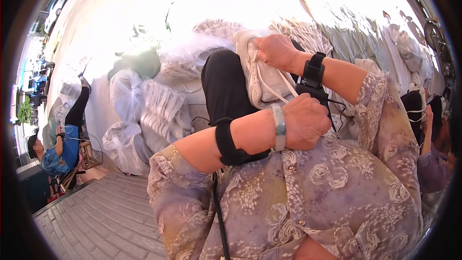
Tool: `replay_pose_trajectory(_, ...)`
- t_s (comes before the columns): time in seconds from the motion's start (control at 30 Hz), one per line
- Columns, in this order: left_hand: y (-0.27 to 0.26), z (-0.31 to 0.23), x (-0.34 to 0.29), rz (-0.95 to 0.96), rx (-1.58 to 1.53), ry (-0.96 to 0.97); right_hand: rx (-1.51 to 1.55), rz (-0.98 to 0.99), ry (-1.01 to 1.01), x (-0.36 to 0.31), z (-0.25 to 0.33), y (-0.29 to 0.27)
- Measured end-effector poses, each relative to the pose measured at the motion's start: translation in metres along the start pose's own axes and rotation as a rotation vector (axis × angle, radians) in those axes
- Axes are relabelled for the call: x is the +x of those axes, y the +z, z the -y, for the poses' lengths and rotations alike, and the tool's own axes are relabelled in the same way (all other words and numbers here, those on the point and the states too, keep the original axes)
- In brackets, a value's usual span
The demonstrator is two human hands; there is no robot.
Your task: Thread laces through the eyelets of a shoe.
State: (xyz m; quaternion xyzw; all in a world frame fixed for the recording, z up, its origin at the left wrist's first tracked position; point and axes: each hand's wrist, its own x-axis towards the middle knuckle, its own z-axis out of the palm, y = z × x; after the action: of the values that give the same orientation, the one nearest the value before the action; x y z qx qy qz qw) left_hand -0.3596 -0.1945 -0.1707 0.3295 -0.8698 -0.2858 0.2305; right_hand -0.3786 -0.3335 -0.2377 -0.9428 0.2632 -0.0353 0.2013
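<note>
A white sneaker [256, 74] rests on my lap, against my black-trousered legs. My left hand [306, 120], with a pale green bangle at its wrist, is closed in a fist. White shoelaces [274, 85] stretch taut from the sneaker's eyelets to it. My right hand [278, 52] is closed at the sneaker's upper, by the lacing, its thumb and fingers pinched there. What lies under those fingertips is partly hidden. Black straps with small devices sit on my right wrist and left forearm.
Clear plastic bags [127, 96] and bundles of white shoe parts [163, 106] lie on my left. Long bunches of white laces [303, 33] spread ahead to the right. A person in blue [62, 149] sits far left; another person's arm [427, 130] shows at right.
</note>
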Motion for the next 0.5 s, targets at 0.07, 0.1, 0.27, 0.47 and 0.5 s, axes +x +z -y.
replay_pose_trajectory(0.07,-0.002,-0.002,0.001,0.011,0.000,-0.011,-0.125,0.044,-0.097,-0.001,0.008,-0.004)
replay_pose_trajectory(0.1,-0.004,-0.004,0.003,0.042,-0.010,-0.022,-0.123,0.045,-0.102,0.000,0.007,-0.004)
replay_pose_trajectory(0.27,-0.007,-0.007,0.002,0.088,-0.005,-0.080,-0.607,0.202,-0.735,0.009,0.013,-0.009)
replay_pose_trajectory(0.47,-0.010,-0.005,0.003,0.066,-0.014,-0.100,-0.403,0.047,-0.588,0.016,0.006,-0.003)
replay_pose_trajectory(0.5,-0.013,-0.004,0.003,0.100,0.011,-0.126,-0.403,0.047,-0.583,0.017,0.005,-0.004)
